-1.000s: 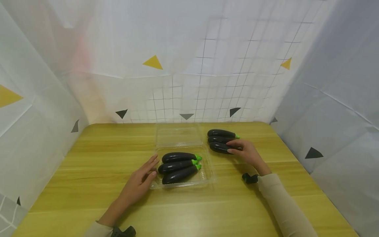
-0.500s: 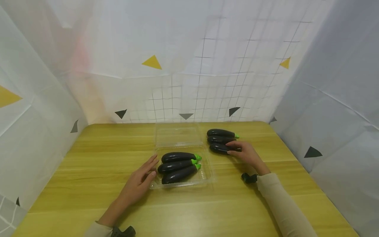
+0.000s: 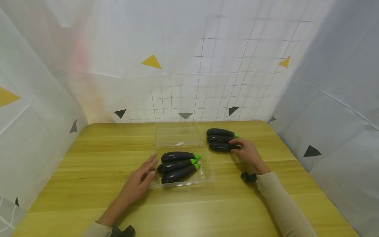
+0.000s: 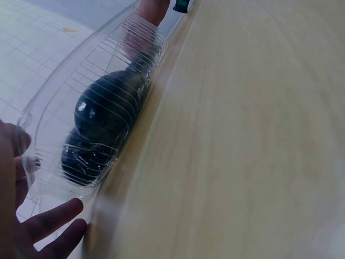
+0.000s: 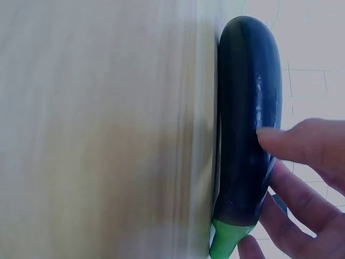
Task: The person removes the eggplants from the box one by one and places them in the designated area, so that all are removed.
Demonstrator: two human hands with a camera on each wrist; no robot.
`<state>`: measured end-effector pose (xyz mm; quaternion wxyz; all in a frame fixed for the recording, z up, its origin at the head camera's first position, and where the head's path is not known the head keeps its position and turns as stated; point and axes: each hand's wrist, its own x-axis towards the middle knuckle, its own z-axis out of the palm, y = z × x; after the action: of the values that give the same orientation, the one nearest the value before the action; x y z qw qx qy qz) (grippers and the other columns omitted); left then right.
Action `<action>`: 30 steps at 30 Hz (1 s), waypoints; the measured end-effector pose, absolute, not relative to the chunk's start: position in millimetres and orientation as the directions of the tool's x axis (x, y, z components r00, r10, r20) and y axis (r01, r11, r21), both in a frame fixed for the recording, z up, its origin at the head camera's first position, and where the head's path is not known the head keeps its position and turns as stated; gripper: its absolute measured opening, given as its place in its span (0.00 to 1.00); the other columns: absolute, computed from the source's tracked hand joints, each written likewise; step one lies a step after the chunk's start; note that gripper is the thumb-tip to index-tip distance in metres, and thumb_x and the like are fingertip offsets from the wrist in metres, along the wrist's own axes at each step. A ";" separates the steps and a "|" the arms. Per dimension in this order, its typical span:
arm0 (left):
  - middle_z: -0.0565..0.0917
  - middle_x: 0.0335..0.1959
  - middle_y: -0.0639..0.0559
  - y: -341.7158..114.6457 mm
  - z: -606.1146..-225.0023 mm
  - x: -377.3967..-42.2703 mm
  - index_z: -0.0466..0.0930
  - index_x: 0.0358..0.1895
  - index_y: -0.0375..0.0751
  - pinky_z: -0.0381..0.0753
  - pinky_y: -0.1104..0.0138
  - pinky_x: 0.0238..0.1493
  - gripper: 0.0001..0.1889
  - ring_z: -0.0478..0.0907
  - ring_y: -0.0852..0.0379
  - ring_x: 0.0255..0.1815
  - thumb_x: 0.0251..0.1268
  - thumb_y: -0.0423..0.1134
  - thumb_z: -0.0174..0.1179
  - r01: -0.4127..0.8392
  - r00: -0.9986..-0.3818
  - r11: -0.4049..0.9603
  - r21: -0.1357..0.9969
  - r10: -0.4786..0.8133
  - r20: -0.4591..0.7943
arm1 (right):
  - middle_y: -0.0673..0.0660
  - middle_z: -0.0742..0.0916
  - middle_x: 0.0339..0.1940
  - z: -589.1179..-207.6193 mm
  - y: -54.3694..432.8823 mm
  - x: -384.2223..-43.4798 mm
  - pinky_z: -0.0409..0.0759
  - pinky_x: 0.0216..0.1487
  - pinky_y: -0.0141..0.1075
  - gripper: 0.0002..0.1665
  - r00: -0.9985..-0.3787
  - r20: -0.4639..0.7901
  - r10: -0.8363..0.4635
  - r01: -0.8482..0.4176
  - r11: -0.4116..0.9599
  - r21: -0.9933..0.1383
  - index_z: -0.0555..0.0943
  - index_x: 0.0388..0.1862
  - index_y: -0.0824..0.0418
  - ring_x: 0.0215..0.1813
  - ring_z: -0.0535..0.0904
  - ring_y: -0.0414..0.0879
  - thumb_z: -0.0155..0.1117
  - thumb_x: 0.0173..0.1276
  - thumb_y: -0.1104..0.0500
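A clear plastic clamshell box (image 3: 208, 169) lies with its lid (image 3: 177, 135) folded back, three dark eggplants (image 3: 177, 166) inside with green stems to the right. My left hand (image 3: 137, 182) rests against the box's left side, fingers extended; in the left wrist view its fingers (image 4: 56, 220) are spread by the box's ribbed wall. Behind and right, three more eggplants (image 3: 220, 132) lie in a row on the table. My right hand (image 3: 248, 153) holds the nearest eggplant (image 5: 245, 108) close to its stem, thumb on the near side and other fingers partly hidden behind it.
The wooden table (image 3: 189, 210) carries everything. White sheeting (image 3: 177, 39) with yellow and dark triangles surrounds its back and sides. A black wrist device (image 3: 248, 177) sits below the right hand, another (image 3: 122, 231) by the left wrist.
My right fingers have shifted slightly right along the nearest loose eggplant, showing more of its stem end. That eggplant lies a little straighter. The left hand and box stay put.
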<state>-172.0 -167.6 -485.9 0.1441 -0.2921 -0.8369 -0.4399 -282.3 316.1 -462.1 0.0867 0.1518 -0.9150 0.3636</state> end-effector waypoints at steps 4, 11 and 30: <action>0.66 0.79 0.44 -168.0 -487.1 -172.3 0.71 0.76 0.36 0.82 0.56 0.54 0.24 0.81 0.53 0.59 0.81 0.35 0.55 0.617 -0.787 0.445 0.649 0.365 0.497 | 0.65 0.87 0.57 -462.7 315.3 -281.4 0.74 0.62 0.61 0.18 -0.938 0.295 -0.182 -0.334 0.706 -0.625 0.86 0.56 0.67 0.63 0.78 0.65 0.72 0.67 0.70; 0.65 0.80 0.45 -167.7 -487.4 -172.9 0.70 0.77 0.37 0.82 0.55 0.55 0.24 0.81 0.52 0.60 0.82 0.35 0.54 0.615 -0.789 0.451 0.647 0.367 0.494 | 0.67 0.87 0.55 -465.6 317.1 -282.7 0.74 0.62 0.62 0.18 -0.937 0.319 -0.143 -0.318 0.724 -0.612 0.85 0.55 0.69 0.61 0.80 0.66 0.73 0.66 0.72; 0.65 0.80 0.49 -167.4 -485.6 -171.9 0.71 0.76 0.37 0.80 0.51 0.59 0.24 0.80 0.51 0.63 0.82 0.36 0.55 0.607 -0.794 0.456 0.650 0.363 0.487 | 0.66 0.86 0.57 -464.4 316.1 -281.3 0.74 0.62 0.61 0.17 -0.932 0.333 -0.141 -0.321 0.745 -0.585 0.86 0.56 0.65 0.62 0.78 0.65 0.72 0.68 0.68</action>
<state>-171.9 -167.4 -485.6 0.1403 -0.2882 -0.8417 -0.4344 -281.3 316.1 -464.4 0.1346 0.1251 -0.9243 0.3346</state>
